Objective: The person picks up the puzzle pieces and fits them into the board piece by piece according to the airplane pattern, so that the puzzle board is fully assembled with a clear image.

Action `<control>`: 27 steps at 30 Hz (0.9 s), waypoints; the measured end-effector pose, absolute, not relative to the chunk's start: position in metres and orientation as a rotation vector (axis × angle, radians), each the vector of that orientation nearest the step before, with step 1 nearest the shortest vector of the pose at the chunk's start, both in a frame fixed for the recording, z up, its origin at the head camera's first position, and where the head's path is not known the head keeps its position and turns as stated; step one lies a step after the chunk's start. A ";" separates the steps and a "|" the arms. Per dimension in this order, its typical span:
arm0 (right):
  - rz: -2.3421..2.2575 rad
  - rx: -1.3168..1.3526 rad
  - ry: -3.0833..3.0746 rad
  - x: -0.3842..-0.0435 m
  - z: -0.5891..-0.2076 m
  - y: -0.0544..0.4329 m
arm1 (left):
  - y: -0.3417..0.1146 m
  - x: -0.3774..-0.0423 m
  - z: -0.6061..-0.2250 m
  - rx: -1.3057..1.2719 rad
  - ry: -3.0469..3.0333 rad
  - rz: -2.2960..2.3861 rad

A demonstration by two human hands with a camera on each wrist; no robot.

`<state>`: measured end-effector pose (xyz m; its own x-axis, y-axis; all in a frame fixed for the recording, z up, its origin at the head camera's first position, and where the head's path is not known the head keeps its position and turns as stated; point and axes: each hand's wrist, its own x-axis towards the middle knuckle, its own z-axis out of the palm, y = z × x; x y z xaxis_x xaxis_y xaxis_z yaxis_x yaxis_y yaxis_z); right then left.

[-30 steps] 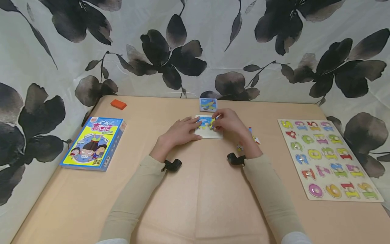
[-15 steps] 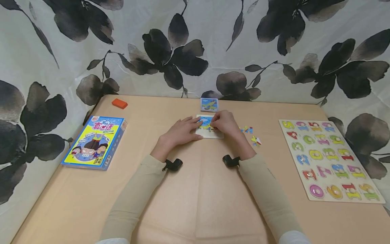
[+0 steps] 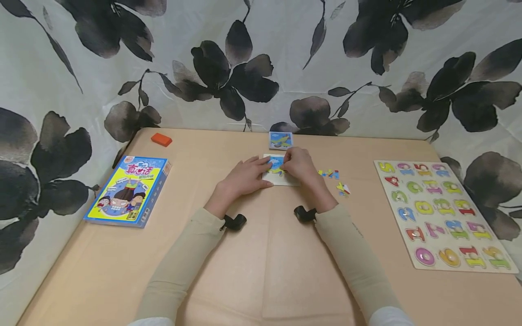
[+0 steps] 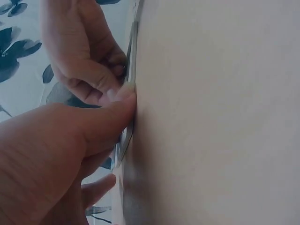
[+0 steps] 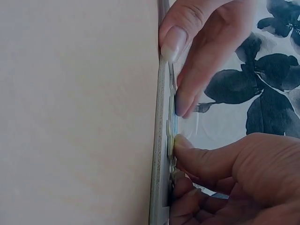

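A small white-framed jigsaw board (image 3: 288,181) with a blue and yellow picture lies on the table in the head view. My left hand (image 3: 244,175) rests along its left side, fingers extended over the picture and thumb at the near edge. At the board's right part, my right hand (image 3: 302,166) pinches a small puzzle piece (image 5: 170,140) between thumb and fingers, right at the picture's surface. The right wrist view catches this from the side, along the board's edge (image 5: 159,154). In the left wrist view the left thumb (image 4: 123,96) presses the board's edge. Fingers hide much of the picture.
Several loose puzzle pieces (image 3: 342,188) lie right of the board. Behind it stands a small picture box (image 3: 281,140). A yellow-blue game box (image 3: 126,191) and an orange block (image 3: 161,139) are on the left; a number board (image 3: 443,215) lies on the right.
My right hand has shifted slightly left with the yellow piece and turned its fingers down onto the board, uncovering the loose pieces. The left hand stays in place.
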<state>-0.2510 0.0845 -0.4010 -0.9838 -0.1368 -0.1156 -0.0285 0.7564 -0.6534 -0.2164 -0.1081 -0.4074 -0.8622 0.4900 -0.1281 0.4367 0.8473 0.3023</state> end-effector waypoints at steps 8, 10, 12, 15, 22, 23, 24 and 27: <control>-1.089 -0.173 2.807 -0.253 -0.405 0.092 | -0.104 -0.213 -0.408 0.780 2.825 0.349; -1.098 -0.185 2.802 -0.253 -0.404 0.094 | -0.104 -0.212 -0.407 0.785 2.826 0.334; -1.085 -0.218 2.805 -0.252 -0.403 0.096 | -0.103 -0.211 -0.406 0.782 2.827 0.308; -1.027 -0.296 2.808 -0.250 -0.402 0.101 | -0.102 -0.210 -0.405 0.759 2.826 0.280; -0.893 -0.451 2.749 -0.246 -0.400 0.115 | -0.100 -0.211 -0.404 0.735 2.829 0.269; -0.889 -0.470 2.739 -0.246 -0.400 0.116 | -0.100 -0.211 -0.405 0.732 2.831 0.272; -0.880 -0.491 2.733 -0.246 -0.400 0.117 | -0.101 -0.211 -0.405 0.729 2.832 0.279; -0.876 -0.523 2.714 -0.245 -0.399 0.120 | -0.101 -0.211 -0.405 0.722 2.830 0.311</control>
